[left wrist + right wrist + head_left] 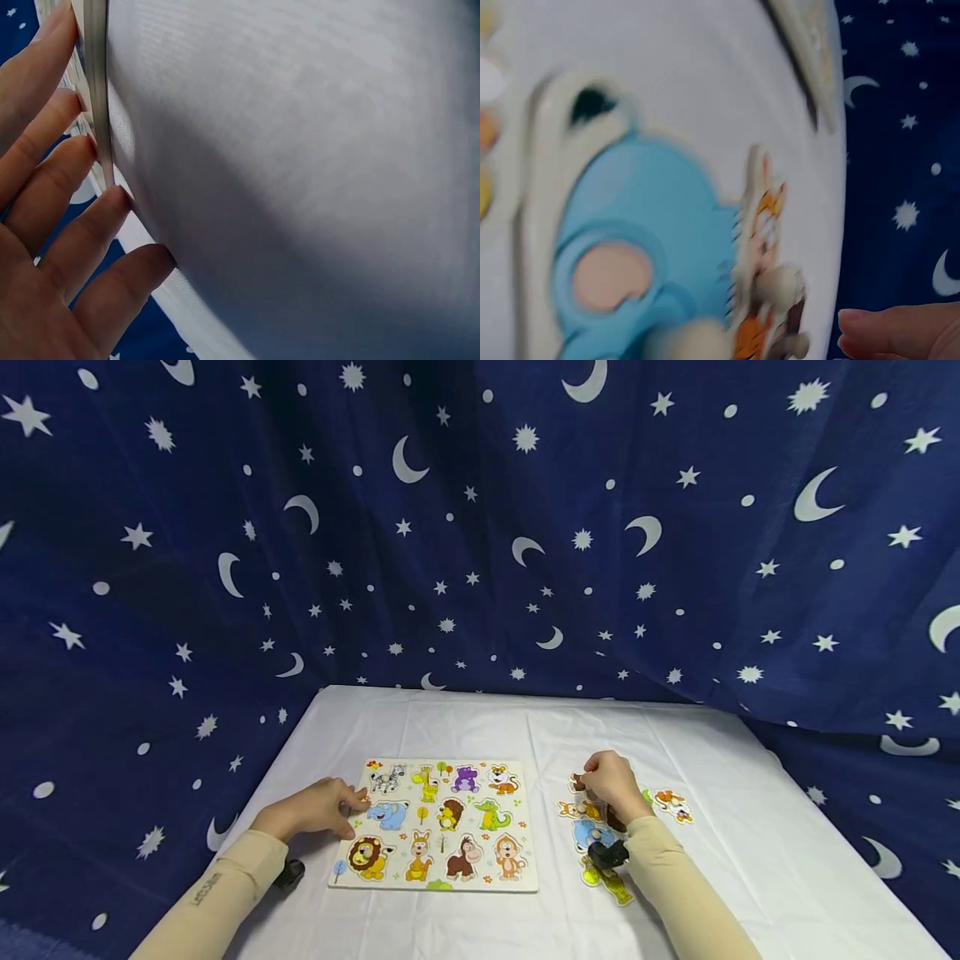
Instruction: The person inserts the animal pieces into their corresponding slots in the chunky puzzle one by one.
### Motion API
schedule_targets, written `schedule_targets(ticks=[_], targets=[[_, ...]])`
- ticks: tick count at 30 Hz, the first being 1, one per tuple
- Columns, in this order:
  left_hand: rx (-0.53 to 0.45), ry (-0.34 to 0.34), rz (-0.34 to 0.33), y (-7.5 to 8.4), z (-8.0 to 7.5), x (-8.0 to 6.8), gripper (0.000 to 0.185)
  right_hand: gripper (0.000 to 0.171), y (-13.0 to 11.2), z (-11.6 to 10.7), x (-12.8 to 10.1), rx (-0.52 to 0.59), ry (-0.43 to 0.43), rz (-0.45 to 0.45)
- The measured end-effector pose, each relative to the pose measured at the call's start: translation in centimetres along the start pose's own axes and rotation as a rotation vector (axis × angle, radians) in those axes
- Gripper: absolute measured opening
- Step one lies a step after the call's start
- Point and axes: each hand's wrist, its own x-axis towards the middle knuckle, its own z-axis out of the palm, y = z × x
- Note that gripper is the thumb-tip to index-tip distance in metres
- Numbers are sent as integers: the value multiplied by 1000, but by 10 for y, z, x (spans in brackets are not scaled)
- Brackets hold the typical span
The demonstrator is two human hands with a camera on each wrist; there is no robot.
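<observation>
Pinching brown piece (pixel 579 782), right hand (pixel 611 783); left hand (pixel 318 808) steadying board (pixel 438 823)

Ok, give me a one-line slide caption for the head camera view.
Left hand steadies an animal puzzle board while the right hand picks among loose pieces on a white tablecloth.

The table (pixel 465 718) lies bare along its far edge and toward the far right corner, so a hand can pass there freely. The puzzle board (pixel 435 823) fills the near left half, with the left hand (pixel 318 810) resting at its left edge. Loose animal pieces (pixel 600 835) crowd the near right, under the right hand (pixel 611 785). Only 1 narrow bare strip separates board and pieces.
</observation>
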Motion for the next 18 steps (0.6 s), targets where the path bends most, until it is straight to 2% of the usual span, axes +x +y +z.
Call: schedule_targets(ticks=[3,7,14,18], targets=[[3,-1,4,1,0,0,52,6,8,-1,-1,8,-29,8],[-13,-4,-7,2,0,-2,52,10,17,4,-4,52,-52,19],[-14,8,-17,1,2,-2,52,11,22,10,-5,100,-33,-6],[-20,0,1,3,-1,-1,53,8,22,11,-2,95,-10,-10]])
